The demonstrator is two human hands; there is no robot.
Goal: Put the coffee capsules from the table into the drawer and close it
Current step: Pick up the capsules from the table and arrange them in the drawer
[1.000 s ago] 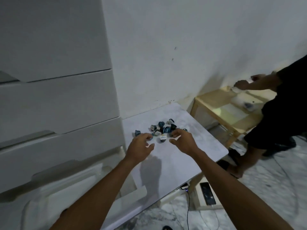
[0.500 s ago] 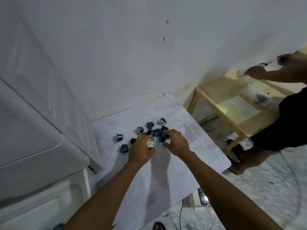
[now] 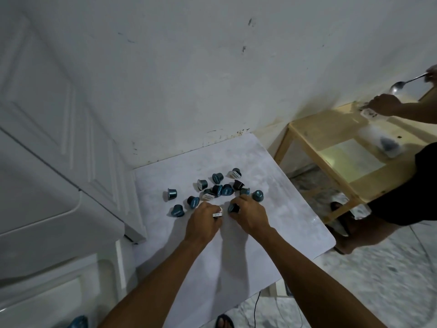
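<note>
Several teal and dark coffee capsules [image 3: 218, 189] lie scattered on a white table [image 3: 295, 209]. One capsule [image 3: 172, 194] stands apart at the left. My left hand [image 3: 203, 221] is closed around a capsule with a white label [image 3: 218, 213] at the near edge of the pile. Beside it, my right hand [image 3: 249, 215] pinches a dark capsule [image 3: 234, 208] between its fingers. The white drawer unit [image 3: 59, 209] stands at the left; its open drawer [image 3: 47, 304] shows only partly at the bottom left.
A white wall rises behind the table. At the right stands a wooden side table [image 3: 343, 150], where another person [image 3: 402, 185] holds a spoon [image 3: 402, 84]. A cable [image 3: 256, 308] hangs below the table's near edge.
The camera has tilted toward the table, so the drawers have slid out of view. Both hands reached into the pile, closed on capsules and drew back slightly toward me.
</note>
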